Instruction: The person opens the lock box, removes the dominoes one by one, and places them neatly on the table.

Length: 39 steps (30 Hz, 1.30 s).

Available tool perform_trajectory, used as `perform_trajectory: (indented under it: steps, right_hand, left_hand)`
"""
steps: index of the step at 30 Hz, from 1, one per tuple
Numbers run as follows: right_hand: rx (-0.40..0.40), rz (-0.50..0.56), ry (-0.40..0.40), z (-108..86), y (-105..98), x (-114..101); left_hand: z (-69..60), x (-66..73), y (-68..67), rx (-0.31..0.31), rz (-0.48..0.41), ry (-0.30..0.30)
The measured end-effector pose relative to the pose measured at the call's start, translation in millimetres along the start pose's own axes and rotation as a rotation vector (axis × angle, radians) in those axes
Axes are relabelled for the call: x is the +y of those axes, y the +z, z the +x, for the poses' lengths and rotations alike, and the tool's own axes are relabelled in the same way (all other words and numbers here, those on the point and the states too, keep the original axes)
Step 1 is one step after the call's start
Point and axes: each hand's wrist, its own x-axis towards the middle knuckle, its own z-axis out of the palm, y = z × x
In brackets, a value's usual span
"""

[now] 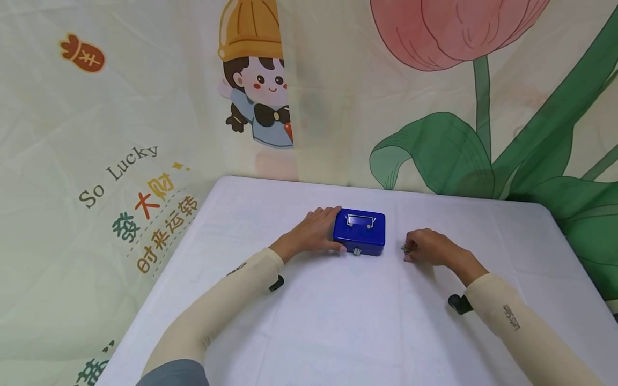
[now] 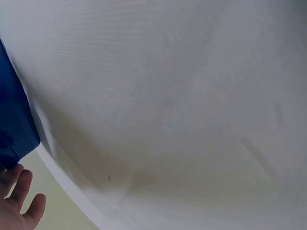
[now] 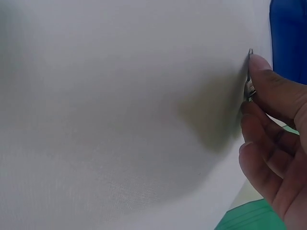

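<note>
A blue metal cash box (image 1: 359, 236) with a folded silver handle on its lid and a silver lock at the front lies on the white table. My left hand (image 1: 318, 230) holds its left end, thumb at the front corner and fingers at the back one. In the left wrist view the fingers (image 2: 20, 189) touch the box's edge. To the right of the box, my right hand (image 1: 429, 246) pinches a small silvery key (image 3: 249, 86) between thumb and fingertips, just above the cloth. Part of the key is hidden by the fingers.
White cloth covers the table (image 1: 328, 316). Behind it hangs a printed curtain (image 1: 333, 96) with a cartoon figure and a large tulip, close to the table's back edge. Dark wrist cameras (image 1: 460, 304) sit under both sleeves.
</note>
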Motion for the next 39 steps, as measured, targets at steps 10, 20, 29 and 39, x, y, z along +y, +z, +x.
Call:
perform_trajectory:
  steps: [10,20,29,39]
  right_hand:
    - [-0.021,0.097,-0.006,-2.0,4.2,4.3]
    - [-0.030,0.081,-0.026,-2.5,7.1,3.1]
    - [0.002,0.101,-0.009,-5.7,3.5,-0.2]
    - [0.001,0.078,-0.018,-2.2,6.6,-0.9]
  left_hand:
    - [2.3,2.8,0.7,-0.028,-0.018,0.021]
    - [3.1,3.7,2.8,-0.030,0.023,0.014]
    - [3.9,3.3,3.1,-0.020,0.031,0.020]
    - [3.9,2.6,4.8,-0.012,0.012,0.026]
